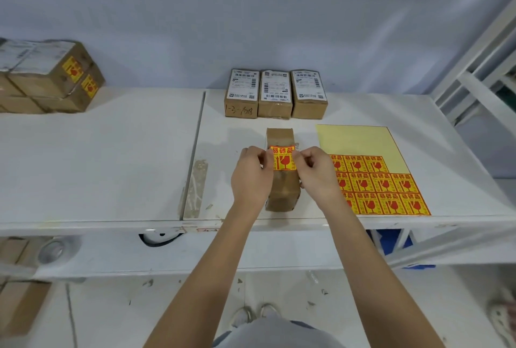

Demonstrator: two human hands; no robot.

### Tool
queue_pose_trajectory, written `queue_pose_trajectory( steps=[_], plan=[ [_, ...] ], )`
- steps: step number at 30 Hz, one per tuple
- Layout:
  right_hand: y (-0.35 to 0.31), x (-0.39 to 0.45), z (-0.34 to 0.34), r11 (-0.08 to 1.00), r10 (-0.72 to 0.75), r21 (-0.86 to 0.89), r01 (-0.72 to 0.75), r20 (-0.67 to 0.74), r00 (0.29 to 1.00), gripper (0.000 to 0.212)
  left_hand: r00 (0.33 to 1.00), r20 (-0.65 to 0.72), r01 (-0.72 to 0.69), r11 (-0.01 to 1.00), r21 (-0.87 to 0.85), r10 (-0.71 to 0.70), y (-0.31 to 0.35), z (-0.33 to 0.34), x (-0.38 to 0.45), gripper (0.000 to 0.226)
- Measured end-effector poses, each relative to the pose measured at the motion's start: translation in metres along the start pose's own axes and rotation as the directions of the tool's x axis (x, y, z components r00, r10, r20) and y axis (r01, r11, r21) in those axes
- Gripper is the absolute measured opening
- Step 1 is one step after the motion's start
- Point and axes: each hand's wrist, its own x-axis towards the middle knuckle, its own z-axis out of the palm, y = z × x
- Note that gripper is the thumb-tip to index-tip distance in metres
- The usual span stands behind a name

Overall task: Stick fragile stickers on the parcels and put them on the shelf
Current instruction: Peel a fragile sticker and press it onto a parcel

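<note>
A brown cardboard parcel (pixel 282 188) lies lengthwise on the white shelf board in front of me. Over its top I hold one yellow-and-red fragile sticker (pixel 283 162) stretched flat. My left hand (pixel 251 174) pinches the sticker's left edge and my right hand (pixel 318 171) pinches its right edge. Whether the sticker touches the parcel I cannot tell. To the right lies the sticker sheet (pixel 382 188), its upper half bare yellow backing, its lower half holding several stickers.
Three parcels (pixel 275 93) with white shipping labels stand in a row at the back. A stack of stickered parcels (pixel 53 76) sits far left. A seam (pixel 198 149) divides the shelf boards. White shelf uprights (pixel 480 68) rise at right.
</note>
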Motion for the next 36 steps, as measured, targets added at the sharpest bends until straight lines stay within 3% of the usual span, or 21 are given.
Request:
queue_pose_trajectory(
  steps=[15,26,36],
  plan=[
    [0.000,-0.001,0.000,0.999,-0.035,-0.031,0.035,-0.011,0.999,0.032,1.000,-0.025,-0.010,0.997,0.073,0.011,0.003,0.003,-0.002,0.019],
    [0.003,-0.002,0.004,0.996,-0.078,-0.053,0.075,-0.056,0.995,0.018,1.000,-0.006,-0.022,0.998,0.061,0.022,0.006,0.001,-0.004,0.015],
    [0.007,-0.002,0.011,0.996,-0.055,-0.081,0.049,-0.073,0.996,0.020,1.000,0.014,-0.019,1.000,0.009,0.019,0.007,0.001,-0.003,0.013]
  ],
)
